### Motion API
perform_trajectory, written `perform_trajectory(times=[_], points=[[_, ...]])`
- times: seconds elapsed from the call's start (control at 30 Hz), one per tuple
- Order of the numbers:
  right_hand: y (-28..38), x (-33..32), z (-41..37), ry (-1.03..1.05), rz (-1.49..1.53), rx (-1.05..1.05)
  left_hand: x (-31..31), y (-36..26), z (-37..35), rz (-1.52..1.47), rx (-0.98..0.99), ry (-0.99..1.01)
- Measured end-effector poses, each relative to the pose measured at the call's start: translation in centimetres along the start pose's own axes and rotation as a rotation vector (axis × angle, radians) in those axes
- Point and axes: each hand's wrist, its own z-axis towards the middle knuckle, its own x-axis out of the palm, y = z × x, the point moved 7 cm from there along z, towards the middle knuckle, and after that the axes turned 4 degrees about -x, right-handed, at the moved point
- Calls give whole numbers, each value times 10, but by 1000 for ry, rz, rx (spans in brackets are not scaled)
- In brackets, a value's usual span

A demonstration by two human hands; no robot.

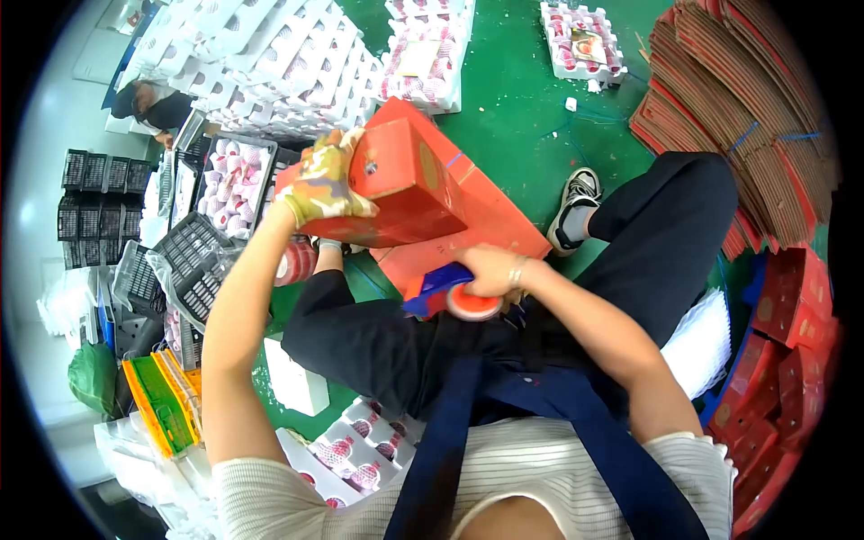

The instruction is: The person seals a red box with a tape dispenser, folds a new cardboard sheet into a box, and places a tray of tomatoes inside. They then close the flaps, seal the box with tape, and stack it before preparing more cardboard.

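My left hand (328,180), in a camouflage-patterned glove, grips the upper end of a red cardboard box (405,193), which is tilted above a flat red cardboard piece (504,220). Bare and without a glove, my right hand (490,270) is closed on a blue tape dispenser (439,286) with an orange-rimmed tape roll (474,304). The dispenser is just below the box, over my lap. Both are apart from each other.
Tall stacks of white foam trays (261,58) stand at the upper left, near black crates (193,261). Folded brown cardboard (738,108) is stacked at the upper right, above red boxes (783,378). A co-worker (153,103) is at the far left. Wrapped fruit (360,445) lies beside me.
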Motion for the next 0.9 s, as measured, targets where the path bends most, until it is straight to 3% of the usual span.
perform_trajectory(times=[0.13,0.27,0.33,0.4,0.47,0.5,0.53,0.6,0.67,0.73,0.83,0.87,0.9], points=[[3,-39,10,-166,12,-182,-14,6,29,-60,-6,86],[15,-75,65,59,342,-258,-6,41,67,-27,116,10],[0,-93,99,28,368,-388,-11,34,75,-152,134,75],[-2,-81,121,62,267,-323,-12,41,90,-191,91,81],[-12,-53,146,-24,349,-476,-14,41,96,-216,67,86],[-13,-43,149,-30,315,-408,-8,58,106,-363,137,41],[-13,-38,149,-33,282,-340,4,66,101,-915,-23,261],[-22,-51,123,1,274,-412,-1,82,124,-642,-12,205],[-29,-92,92,57,635,-374,-4,83,135,-753,-20,264],[-54,-131,95,-145,984,-406,2,85,143,-876,-26,327],[-104,-130,129,-95,1744,-501,8,96,152,-1065,-186,390],[-103,-130,136,-38,1996,-591,4,96,153,-921,-148,326],[-129,-126,150,-128,2080,-598,4,97,156,-914,-112,312]])
